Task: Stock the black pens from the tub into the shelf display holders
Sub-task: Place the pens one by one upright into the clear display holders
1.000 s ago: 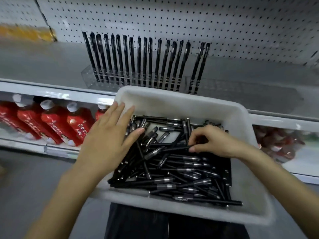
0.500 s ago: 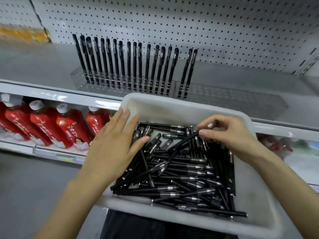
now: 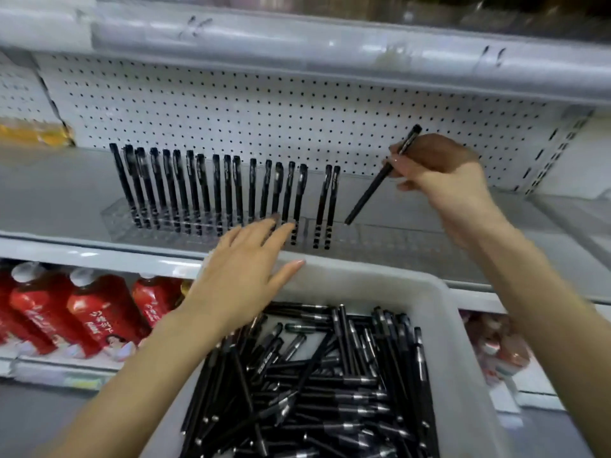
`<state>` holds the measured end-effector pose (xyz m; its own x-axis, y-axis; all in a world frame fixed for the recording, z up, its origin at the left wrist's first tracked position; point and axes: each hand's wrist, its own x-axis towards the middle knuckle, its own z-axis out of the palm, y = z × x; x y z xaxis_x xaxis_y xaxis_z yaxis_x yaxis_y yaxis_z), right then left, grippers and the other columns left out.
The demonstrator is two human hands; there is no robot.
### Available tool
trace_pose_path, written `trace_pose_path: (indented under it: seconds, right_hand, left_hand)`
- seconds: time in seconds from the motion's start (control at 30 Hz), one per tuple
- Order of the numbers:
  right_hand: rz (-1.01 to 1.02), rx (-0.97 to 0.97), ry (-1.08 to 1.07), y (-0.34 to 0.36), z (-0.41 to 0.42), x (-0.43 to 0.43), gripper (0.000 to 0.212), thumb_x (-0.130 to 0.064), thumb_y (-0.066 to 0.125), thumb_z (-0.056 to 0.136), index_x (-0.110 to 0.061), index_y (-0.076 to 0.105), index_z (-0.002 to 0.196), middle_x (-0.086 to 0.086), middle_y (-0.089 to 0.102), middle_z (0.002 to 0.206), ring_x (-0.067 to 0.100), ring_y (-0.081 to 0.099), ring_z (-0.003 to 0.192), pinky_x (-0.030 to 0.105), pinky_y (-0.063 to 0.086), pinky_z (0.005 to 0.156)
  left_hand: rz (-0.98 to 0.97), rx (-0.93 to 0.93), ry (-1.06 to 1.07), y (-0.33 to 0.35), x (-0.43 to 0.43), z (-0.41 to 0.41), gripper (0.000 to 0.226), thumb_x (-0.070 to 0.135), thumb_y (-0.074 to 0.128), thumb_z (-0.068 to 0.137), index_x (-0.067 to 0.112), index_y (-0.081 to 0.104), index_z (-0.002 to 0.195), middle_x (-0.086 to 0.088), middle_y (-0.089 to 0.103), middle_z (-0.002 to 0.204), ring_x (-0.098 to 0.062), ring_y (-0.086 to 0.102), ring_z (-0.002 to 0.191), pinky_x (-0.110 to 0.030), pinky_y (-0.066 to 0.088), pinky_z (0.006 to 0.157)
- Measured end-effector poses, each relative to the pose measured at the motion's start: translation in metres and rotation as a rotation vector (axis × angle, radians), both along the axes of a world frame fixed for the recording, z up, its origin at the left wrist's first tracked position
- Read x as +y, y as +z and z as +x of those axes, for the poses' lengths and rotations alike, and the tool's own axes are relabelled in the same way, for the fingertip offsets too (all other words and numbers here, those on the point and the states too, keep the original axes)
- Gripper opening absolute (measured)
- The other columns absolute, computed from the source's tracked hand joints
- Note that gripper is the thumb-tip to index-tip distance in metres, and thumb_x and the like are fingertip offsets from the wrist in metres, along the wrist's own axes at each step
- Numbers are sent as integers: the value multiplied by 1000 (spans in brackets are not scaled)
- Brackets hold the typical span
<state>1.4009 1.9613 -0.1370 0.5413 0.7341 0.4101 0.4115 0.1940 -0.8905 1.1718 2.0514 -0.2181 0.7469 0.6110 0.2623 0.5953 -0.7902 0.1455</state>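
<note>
Up at the shelf (image 3: 49, 200), the right hand (image 3: 443, 183) pinches one black pen (image 3: 367, 196) between thumb and fingers. The pen is tilted, its lower tip just over the clear display holder (image 3: 110, 216), to the right of the row of stocked pens (image 3: 216, 190) standing upright in it. The left hand (image 3: 244, 279) is released, fingers straight and spread, hovering over the far rim of the white tub (image 3: 459, 328) with its fingertips in front of the holder. Loose black pens (image 3: 330, 395) lie heaped in the tub. Red bottles (image 3: 92, 319) stand on the shelf below, at left.
</note>
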Motion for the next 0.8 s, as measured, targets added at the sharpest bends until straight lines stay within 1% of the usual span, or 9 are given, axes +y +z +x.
trace_pose_path:
  seconds: [0.1, 0.17, 0.23, 0.33, 0.43, 0.5, 0.57, 0.7, 0.8]
  right_hand:
    - [-19, -41, -28, 0, 11, 17, 11, -5, 67, 84, -3, 65, 94, 1, 69, 85, 4, 67, 68, 20, 55, 65]
    - [-53, -81, -45, -5, 15, 26, 18, -3, 67, 84, 5, 63, 100, 3, 68, 87, 2, 67, 66, 18, 56, 64]
    - [-80, -108, -52, -11, 16, 32, 18, -3, 67, 84, 4, 63, 100, 4, 67, 89, 0, 66, 66, 17, 55, 63]
    - [-113, -97, -42, -16, 17, 39, 13, -2, 67, 83, -1, 63, 96, 4, 67, 85, 1, 66, 63, 17, 56, 63]
    - [-188, -146, -24, -22, 18, 44, 9, -5, 68, 83, -6, 62, 90, 2, 67, 83, 2, 66, 63, 17, 56, 64]
    - [-242, -197, 5, -26, 17, 47, 9, -7, 70, 82, -12, 62, 83, 1, 68, 81, 6, 66, 69, 21, 56, 69]
    - [-282, -246, 21, -30, 16, 51, 13, -10, 73, 80, -18, 62, 78, -1, 69, 81, 11, 65, 75, 28, 55, 78]
    - [-340, -284, 27, -35, 16, 57, 14, -13, 75, 77, -13, 67, 87, 2, 69, 88, 11, 64, 80, 36, 53, 88]
    - [-386, -292, 66, -38, 15, 57, 11, -14, 75, 77, -18, 67, 84, -3, 69, 86, 11, 65, 84, 40, 53, 91]
  left_hand:
    - [23, 6, -16, -12, 18, 12, 72, 66, 9, 90, 26, 25, 147, 0, 28, 153, -17, 26, 138, -36, 12, 114]
    - [40, 41, -12, -24, 23, 14, 76, 67, 2, 87, 27, 25, 147, 2, 30, 152, -16, 26, 137, -36, 8, 115]
    - [75, 52, -18, -34, 26, 13, 75, 67, 2, 89, 27, 23, 148, 3, 31, 150, -15, 23, 138, -35, 2, 115]
    - [60, 14, -40, -39, 28, 10, 72, 67, 5, 91, 28, 16, 150, 4, 21, 155, -13, 10, 143, -34, -7, 115]
    - [61, -7, -41, -42, 29, 11, 71, 68, 6, 92, 28, 14, 150, 4, 19, 156, -12, 6, 144, -34, -10, 115]
    - [59, -10, -36, -43, 28, 12, 72, 70, 6, 92, 28, 13, 150, 5, 18, 156, -11, 3, 144, -35, -10, 115]
    - [55, -11, -37, -44, 29, 13, 74, 72, 5, 90, 28, 12, 150, 5, 16, 156, -10, 1, 144, -36, -10, 115]
    - [58, 5, -42, -44, 29, 12, 80, 76, -1, 86, 29, 1, 150, 4, 5, 158, -10, -8, 144, -38, -11, 115]
    - [62, 2, -40, -42, 28, 12, 81, 78, -6, 82, 29, -7, 147, 6, -3, 157, -9, -15, 142, -37, -16, 113]
